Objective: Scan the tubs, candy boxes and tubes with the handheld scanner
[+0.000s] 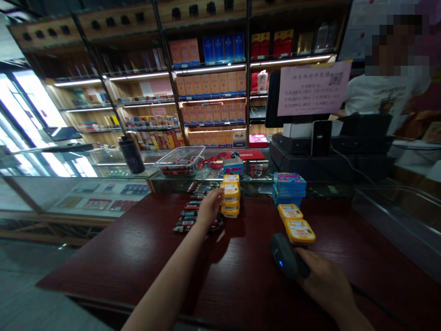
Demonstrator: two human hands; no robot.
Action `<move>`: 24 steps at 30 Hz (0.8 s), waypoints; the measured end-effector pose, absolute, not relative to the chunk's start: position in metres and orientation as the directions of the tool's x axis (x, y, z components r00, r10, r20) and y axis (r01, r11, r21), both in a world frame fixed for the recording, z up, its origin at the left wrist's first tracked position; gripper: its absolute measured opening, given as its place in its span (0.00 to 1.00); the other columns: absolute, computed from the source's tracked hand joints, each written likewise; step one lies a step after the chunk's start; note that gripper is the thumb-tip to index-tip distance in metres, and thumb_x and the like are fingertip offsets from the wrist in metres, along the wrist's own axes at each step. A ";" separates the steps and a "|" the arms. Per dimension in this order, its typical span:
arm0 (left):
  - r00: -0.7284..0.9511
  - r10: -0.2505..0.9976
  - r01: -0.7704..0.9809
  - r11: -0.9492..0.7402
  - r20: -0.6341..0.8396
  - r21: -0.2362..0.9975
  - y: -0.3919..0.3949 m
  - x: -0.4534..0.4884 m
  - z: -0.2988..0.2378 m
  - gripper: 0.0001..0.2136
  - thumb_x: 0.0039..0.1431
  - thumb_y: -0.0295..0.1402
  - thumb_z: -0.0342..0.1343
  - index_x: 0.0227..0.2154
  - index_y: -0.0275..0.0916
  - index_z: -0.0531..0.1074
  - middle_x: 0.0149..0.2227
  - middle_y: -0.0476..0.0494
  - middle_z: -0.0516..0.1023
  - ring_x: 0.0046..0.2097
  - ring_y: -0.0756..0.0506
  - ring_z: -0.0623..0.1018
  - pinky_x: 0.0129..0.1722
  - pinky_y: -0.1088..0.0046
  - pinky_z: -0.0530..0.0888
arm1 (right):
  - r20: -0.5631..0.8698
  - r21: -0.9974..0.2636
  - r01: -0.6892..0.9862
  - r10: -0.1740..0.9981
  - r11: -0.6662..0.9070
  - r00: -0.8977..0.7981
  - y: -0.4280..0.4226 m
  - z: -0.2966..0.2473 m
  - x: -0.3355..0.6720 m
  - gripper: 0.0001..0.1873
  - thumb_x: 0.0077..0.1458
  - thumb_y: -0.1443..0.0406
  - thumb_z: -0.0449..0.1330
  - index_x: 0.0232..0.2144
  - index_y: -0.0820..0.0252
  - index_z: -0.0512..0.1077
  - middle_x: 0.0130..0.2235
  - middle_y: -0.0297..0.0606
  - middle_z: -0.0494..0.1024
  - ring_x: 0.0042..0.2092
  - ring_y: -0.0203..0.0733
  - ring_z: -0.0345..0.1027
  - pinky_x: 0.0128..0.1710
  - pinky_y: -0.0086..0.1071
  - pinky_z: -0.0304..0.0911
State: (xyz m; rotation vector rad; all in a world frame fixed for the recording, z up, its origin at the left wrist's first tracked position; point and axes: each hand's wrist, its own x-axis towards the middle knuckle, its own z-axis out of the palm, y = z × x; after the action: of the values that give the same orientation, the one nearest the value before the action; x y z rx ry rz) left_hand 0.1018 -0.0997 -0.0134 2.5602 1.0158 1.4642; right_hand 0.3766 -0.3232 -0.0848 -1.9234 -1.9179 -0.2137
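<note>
My left hand (pixel 209 208) reaches forward and rests its fingers against a stack of yellow tins (pixel 230 195) on the dark red wooden counter (pixel 138 257); the fingers curl round the stack's side. My right hand (pixel 327 282) is closed on a black barcode scanner (pixel 284 255), whose head points toward two yellow tins (pixel 296 224) lying flat on the counter. A stack of blue packets (pixel 289 187) stands just behind those two tins.
Rows of small coloured items (pixel 188 216) lie left of the stack. A glass display case (pixel 113 184) carries a clear tray (pixel 181 160) and a dark cup (pixel 131 155). A till with a pink notice (pixel 312 89) stands back right, a person in a white shirt (pixel 382 96) behind it.
</note>
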 end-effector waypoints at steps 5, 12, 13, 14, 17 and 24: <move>0.358 0.544 0.575 -0.769 0.759 0.280 -0.102 0.098 -0.009 0.14 0.60 0.27 0.46 0.46 0.42 0.70 0.50 0.42 0.74 0.51 0.44 0.74 0.50 0.63 0.72 | 0.392 -0.194 0.980 0.919 0.041 0.039 -0.322 -0.086 0.375 0.15 0.49 0.69 0.53 0.40 0.54 0.71 0.41 0.36 0.79 0.40 0.42 0.73 0.35 0.32 0.61; 0.343 0.412 0.649 -0.754 0.844 0.104 -0.148 0.145 -0.003 0.10 0.58 0.31 0.53 0.42 0.42 0.73 0.50 0.40 0.72 0.55 0.39 0.67 0.55 0.56 0.65 | 0.366 -0.180 0.984 0.929 0.021 0.047 -0.322 -0.076 0.370 0.14 0.50 0.71 0.53 0.38 0.56 0.73 0.37 0.36 0.79 0.38 0.41 0.71 0.36 0.32 0.57; 0.430 0.412 0.585 -0.805 0.803 0.099 -0.153 0.157 -0.004 0.10 0.59 0.31 0.52 0.41 0.42 0.74 0.48 0.41 0.73 0.53 0.41 0.69 0.54 0.58 0.66 | 0.360 -0.175 0.984 0.932 0.016 0.049 -0.322 -0.075 0.369 0.14 0.50 0.71 0.53 0.38 0.56 0.73 0.37 0.36 0.79 0.38 0.41 0.71 0.36 0.32 0.56; 0.524 0.409 0.511 -0.853 0.747 0.110 -0.157 0.169 -0.004 0.09 0.59 0.31 0.51 0.41 0.43 0.74 0.46 0.41 0.73 0.51 0.42 0.70 0.52 0.60 0.67 | 0.353 -0.170 0.985 0.934 0.012 0.049 -0.323 -0.074 0.369 0.15 0.50 0.71 0.53 0.39 0.56 0.73 0.37 0.36 0.79 0.38 0.41 0.70 0.36 0.32 0.56; 0.747 0.362 0.293 -0.932 0.557 0.213 -0.159 0.206 -0.009 0.10 0.58 0.30 0.52 0.41 0.42 0.74 0.44 0.43 0.75 0.48 0.44 0.72 0.49 0.65 0.69 | 0.346 -0.187 0.982 0.937 0.020 0.047 -0.327 -0.071 0.369 0.16 0.48 0.72 0.53 0.39 0.56 0.73 0.37 0.36 0.78 0.39 0.40 0.69 0.37 0.32 0.55; 0.939 0.203 0.086 -0.919 0.276 0.384 -0.147 0.270 -0.019 0.09 0.47 0.33 0.64 0.33 0.38 0.76 0.36 0.45 0.77 0.40 0.46 0.75 0.43 0.73 0.70 | 0.308 -0.303 0.949 0.951 0.083 0.015 -0.333 -0.069 0.370 0.14 0.45 0.71 0.55 0.35 0.54 0.73 0.33 0.34 0.76 0.37 0.41 0.67 0.36 0.32 0.52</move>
State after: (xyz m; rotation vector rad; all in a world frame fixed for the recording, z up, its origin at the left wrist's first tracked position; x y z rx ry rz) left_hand 0.2701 -0.1465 -0.0185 2.7232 0.2102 0.4425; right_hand 0.3698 -0.3332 -0.0688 -1.8711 -1.9391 0.0056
